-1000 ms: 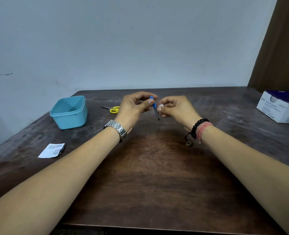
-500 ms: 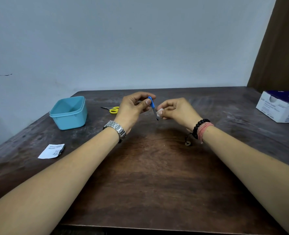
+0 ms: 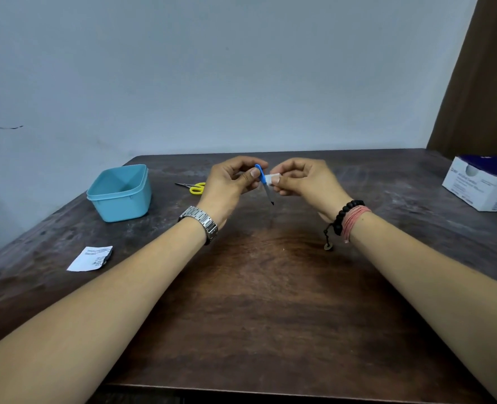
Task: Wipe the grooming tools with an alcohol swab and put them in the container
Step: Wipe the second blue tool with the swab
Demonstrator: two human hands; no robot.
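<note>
Both forearms stretched fwd over dark wood table [image 3: 270,316], hands raised above it, wrists nearly level. L hand [image 3: 229,188] pinched on blue-handled scissors [image 3: 264,182] at handle, blade tip pointing down. R hand [image 3: 305,182] fingers closed on white swab [image 3: 271,178], pressed vs scissors just below handle. Teal container [image 3: 120,193] far left; yellow scissors [image 3: 193,187] lie btw it & L hand. Torn wrapper [image 3: 91,258] near left edge.

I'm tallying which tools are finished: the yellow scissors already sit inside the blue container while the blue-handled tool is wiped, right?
Not quite. In the head view the yellow scissors lie on the table, right of the blue container. The blue-handled tool is indeed being wiped.
</note>
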